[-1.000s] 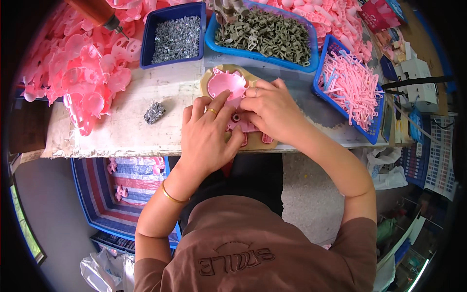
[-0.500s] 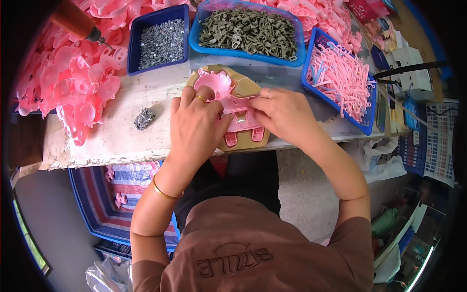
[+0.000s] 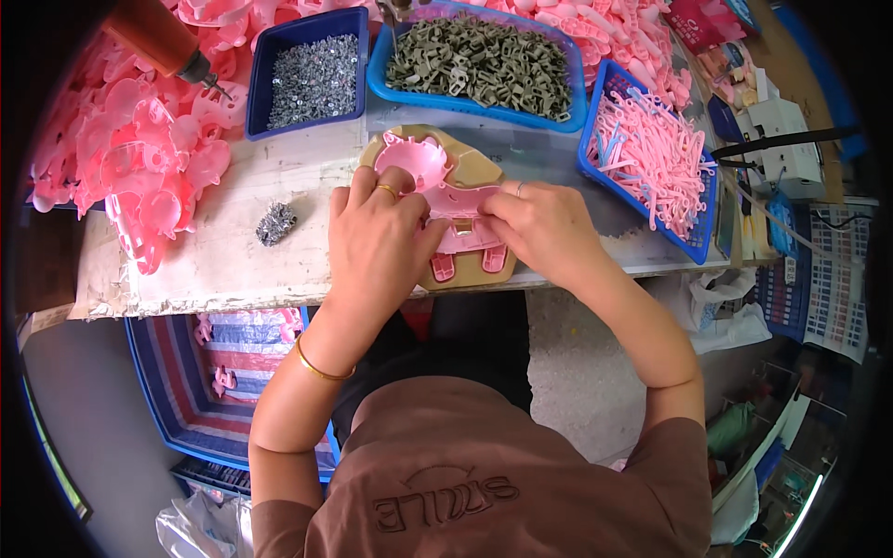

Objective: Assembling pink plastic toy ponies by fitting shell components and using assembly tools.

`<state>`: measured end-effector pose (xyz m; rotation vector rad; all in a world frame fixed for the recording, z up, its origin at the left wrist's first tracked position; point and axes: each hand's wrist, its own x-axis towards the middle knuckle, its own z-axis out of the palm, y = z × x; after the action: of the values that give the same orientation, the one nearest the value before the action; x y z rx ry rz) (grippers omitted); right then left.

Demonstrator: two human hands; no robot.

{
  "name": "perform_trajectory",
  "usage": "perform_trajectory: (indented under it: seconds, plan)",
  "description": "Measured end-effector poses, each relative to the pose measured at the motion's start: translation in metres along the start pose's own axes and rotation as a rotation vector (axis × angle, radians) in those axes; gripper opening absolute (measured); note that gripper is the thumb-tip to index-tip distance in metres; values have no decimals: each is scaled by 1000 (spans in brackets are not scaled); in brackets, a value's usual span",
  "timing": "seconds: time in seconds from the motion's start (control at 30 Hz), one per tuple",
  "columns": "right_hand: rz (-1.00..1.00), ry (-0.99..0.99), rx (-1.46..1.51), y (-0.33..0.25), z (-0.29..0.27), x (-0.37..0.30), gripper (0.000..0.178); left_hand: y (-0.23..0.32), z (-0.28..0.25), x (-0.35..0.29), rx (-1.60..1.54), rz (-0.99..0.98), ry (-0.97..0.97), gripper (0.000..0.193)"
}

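A pink moulded plastic shell (image 3: 456, 200), with a rounded bowl-like end and two stubby feet, lies in a tan jig (image 3: 474, 165) at the front of the bench. My left hand (image 3: 377, 223), a ring on one finger, curls over the shell's left side with fingers bent against it. From the right, my right hand (image 3: 544, 228) pinches at the shell's right edge. My fingers cover parts of both sides, and anything small between the right fingertips is hidden. Left of the jig sits a small heap of screws (image 3: 276, 223).
Behind stand a dark blue tray of small metal pieces (image 3: 312, 84) and a blue tray of grey-green clips (image 3: 479, 65). A blue basket (image 3: 684, 244) holds pink sticks at right. Pink shells (image 3: 153, 167) pile at left, under a hanging orange screwdriver (image 3: 167, 46). A lined crate (image 3: 172, 400) is below.
My right hand has shifted slightly and its fingers are bent closer together at the shell's right edge. My left hand stays about where it was; the whole view has tilted a little.
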<state>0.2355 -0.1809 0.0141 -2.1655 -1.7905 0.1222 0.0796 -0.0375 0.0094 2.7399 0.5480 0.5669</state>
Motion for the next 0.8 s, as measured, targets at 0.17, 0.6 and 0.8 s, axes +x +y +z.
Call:
perform_trajectory:
  seconds: [0.17,0.6,0.8]
  plan:
    - [21,-25,-10,2,-2,3,8,-1,3,0,-20,11,21,17]
    - [-431,877,581,-134,-29,204,42,-17,-15,-10,-191,79,191,11]
    - [-343,599,649,-141,-51,301,49,-72,-31,4,45,-59,225,9]
